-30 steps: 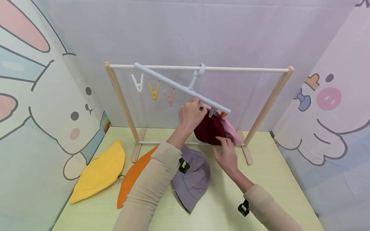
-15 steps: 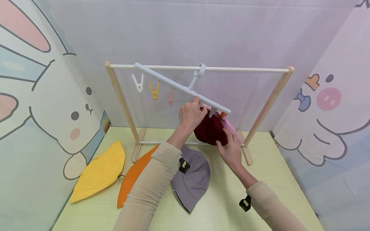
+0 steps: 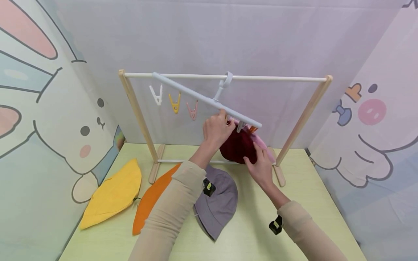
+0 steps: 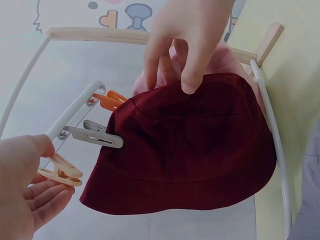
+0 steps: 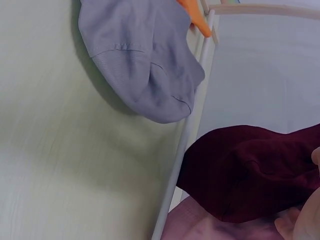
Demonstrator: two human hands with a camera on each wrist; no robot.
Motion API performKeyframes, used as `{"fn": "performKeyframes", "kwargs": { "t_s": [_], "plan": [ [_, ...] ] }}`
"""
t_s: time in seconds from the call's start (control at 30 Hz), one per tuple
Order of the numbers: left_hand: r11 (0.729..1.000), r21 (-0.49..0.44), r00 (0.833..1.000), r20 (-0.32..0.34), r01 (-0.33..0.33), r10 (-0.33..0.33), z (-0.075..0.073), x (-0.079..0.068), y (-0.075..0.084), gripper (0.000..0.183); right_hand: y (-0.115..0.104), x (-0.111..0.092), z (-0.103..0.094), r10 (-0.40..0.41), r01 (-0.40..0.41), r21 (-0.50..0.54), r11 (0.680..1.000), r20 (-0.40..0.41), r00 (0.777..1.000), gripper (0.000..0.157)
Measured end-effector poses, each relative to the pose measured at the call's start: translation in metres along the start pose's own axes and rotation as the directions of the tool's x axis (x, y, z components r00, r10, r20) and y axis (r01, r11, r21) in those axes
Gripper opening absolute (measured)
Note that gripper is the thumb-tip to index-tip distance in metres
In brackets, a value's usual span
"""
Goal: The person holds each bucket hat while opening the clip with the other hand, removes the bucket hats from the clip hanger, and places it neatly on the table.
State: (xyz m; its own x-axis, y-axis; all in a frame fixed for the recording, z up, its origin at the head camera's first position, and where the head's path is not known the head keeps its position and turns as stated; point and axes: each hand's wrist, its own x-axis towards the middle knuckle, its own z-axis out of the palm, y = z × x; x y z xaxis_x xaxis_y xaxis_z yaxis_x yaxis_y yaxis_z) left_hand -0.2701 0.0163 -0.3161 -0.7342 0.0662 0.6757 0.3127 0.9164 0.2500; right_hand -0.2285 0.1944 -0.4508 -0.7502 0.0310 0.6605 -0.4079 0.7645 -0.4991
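Observation:
A maroon bucket hat (image 4: 190, 145) hangs by its brim from a grey clothespin (image 4: 97, 136) on the pale blue clip hanger (image 3: 183, 88). My left hand (image 3: 217, 128) pinches a cream clothespin (image 4: 61, 171) on the same hanger, thumb above and fingers below. That clothespin's tip is beside the hat's brim. My right hand (image 3: 260, 167) holds the crown side of the maroon hat, its thumb on the near face and fingers behind. Behind it a pink hat (image 4: 220, 60) hangs near an orange clothespin (image 4: 111, 101), mostly hidden.
The hanger tilts down to the right from the white rail of a wooden rack (image 3: 303, 119). White (image 3: 157, 96), yellow and pink clothespins dangle from its left half. Below lie a grey bucket hat (image 3: 220, 203), an orange hat (image 3: 153, 199) and a yellow hat (image 3: 112, 195) on the table.
My right hand has moved slightly right and up along the maroon hat, then nearly stopped. The left hand stays at the cream clothespin; the hanger is almost still.

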Motion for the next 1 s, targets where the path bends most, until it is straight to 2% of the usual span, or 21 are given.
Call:
{"fn": "performKeyframes", "kwargs": {
  "t_s": [0.4,0.6,1.0],
  "plan": [
    [0.999,-0.032,1.000,0.000,0.010,-0.010,0.001,0.001,0.001,0.025,0.004,0.010,0.006,0.145,-0.146,0.003,0.989,0.101,0.984,0.059],
    [0.998,-0.052,0.999,0.017,0.028,-0.027,0.000,0.000,0.003,0.026,0.005,0.016,0.011,0.198,-0.201,0.016,0.980,0.113,0.974,0.052],
    [0.998,-0.063,0.999,0.033,0.026,-0.024,0.001,-0.001,0.004,0.024,0.006,0.023,0.017,0.220,-0.220,-0.018,0.975,0.108,0.969,0.050]
  ]
}}
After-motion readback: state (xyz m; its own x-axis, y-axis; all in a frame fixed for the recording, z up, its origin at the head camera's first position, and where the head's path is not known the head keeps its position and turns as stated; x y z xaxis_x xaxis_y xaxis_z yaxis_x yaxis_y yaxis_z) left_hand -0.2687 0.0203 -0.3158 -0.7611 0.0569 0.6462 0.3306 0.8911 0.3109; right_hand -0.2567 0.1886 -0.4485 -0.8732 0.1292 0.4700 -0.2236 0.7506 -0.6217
